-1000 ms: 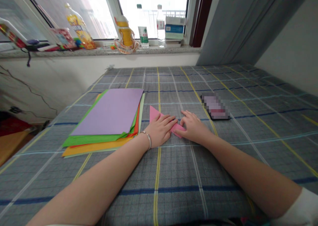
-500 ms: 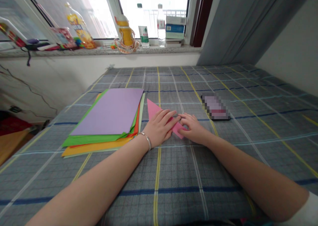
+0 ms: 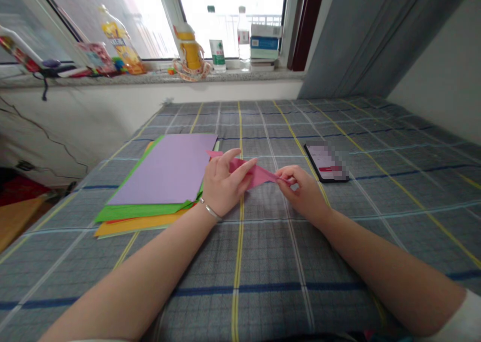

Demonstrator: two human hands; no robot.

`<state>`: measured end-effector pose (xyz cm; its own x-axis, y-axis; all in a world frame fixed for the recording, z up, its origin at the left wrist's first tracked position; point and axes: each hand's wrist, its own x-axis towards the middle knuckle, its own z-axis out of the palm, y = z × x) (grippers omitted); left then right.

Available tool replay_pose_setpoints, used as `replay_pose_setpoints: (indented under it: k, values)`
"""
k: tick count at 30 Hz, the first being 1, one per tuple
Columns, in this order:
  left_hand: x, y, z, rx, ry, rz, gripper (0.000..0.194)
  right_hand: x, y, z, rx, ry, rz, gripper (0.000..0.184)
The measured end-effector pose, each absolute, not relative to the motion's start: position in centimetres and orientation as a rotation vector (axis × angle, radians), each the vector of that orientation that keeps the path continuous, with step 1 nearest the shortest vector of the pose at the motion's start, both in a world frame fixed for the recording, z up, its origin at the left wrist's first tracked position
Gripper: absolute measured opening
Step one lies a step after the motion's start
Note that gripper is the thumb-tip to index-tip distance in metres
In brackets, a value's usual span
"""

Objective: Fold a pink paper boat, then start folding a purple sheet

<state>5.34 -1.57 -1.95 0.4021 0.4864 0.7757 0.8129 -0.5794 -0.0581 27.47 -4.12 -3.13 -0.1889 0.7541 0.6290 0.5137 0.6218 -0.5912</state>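
Your left hand (image 3: 225,182) and right hand (image 3: 300,194) both pinch the folded pink paper (image 3: 255,174), which seems held just above the plaid bedspread (image 3: 240,282) at frame centre. It should be light and soft, so take it by its edges and tips without crushing it. The stack of coloured paper (image 3: 161,169) lies just left of your left hand, the pixelated phone (image 3: 326,162) lies right, and open bedspread spreads below.

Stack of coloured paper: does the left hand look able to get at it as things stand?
Probably yes: the left hand sits beside the stack, nothing between them, though it holds the pink paper.
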Motion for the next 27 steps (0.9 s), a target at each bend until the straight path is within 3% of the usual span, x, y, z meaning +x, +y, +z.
replay_pose_setpoints:
  k: [8,11,17,27]
  values:
    - [5.2,-1.0,-1.9,-2.489,-1.099,-1.110,0.014,28.5,-4.2,-2.5,-0.774,-2.004,0.020,0.011]
    - [5.7,-1.1,-2.4,-2.622,-1.186,-1.044,0.018,28.6,-4.3,-2.3,-0.764,-2.171,-0.024,0.007]
    - [6.7,-2.1,-2.5,-2.614,-1.504,-0.567,0.032,28.4,-4.1,-2.6,-0.741,-2.520,-0.058,0.004]
    - [7.3,-2.1,-3.8,-2.936,-1.259,-0.650,0.032,28.4,-3.4,-3.6,-0.828,-2.590,-0.014,0.010]
